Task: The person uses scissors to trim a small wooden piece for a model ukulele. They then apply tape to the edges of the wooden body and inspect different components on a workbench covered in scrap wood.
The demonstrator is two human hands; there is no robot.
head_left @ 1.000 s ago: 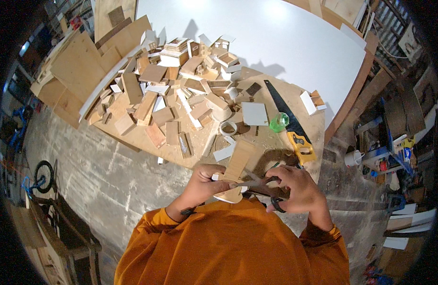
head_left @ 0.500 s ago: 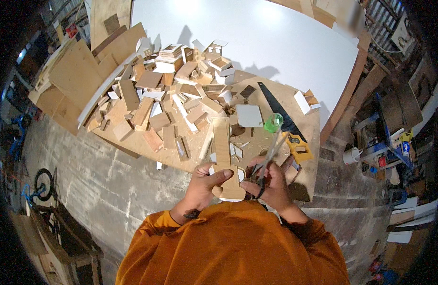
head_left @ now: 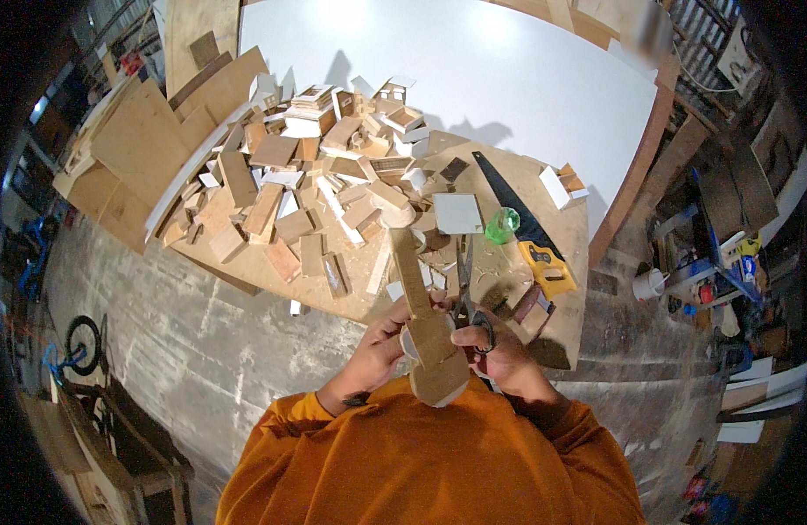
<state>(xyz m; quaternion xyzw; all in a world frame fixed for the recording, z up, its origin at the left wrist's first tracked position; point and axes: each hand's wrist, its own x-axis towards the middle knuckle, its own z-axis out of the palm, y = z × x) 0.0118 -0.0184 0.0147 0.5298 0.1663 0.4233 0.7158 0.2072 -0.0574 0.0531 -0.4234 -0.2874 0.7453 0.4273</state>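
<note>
Close to my body I hold a thin, guitar-shaped wooden piece (head_left: 435, 350) with a long neck tilted up and a little left. My left hand (head_left: 374, 356) grips its left side, thumb near a pale rounded edge and fingers partly hidden behind. On its right side, my right hand (head_left: 508, 357) touches the piece with the thumb. That same hand is closed on dark-handled scissors (head_left: 464, 273), whose blades point away from me, close together. Beyond the neck's tip lie wood offcuts (head_left: 364, 213) on a plywood board (head_left: 351, 302).
A handsaw (head_left: 543, 265) with a yellow handle lies to the right, beside a green transparent container (head_left: 502, 225). A square white-faced piece (head_left: 457, 213) is near it. Behind spreads a large white panel (head_left: 543, 96). A small open wooden box (head_left: 563, 185) stands at the far right.
The wooden piece has tilted, its wide end shifting right and nearer me, and seems turned over. The scissors have swung from pointing up-right to pointing straight away from me.
</note>
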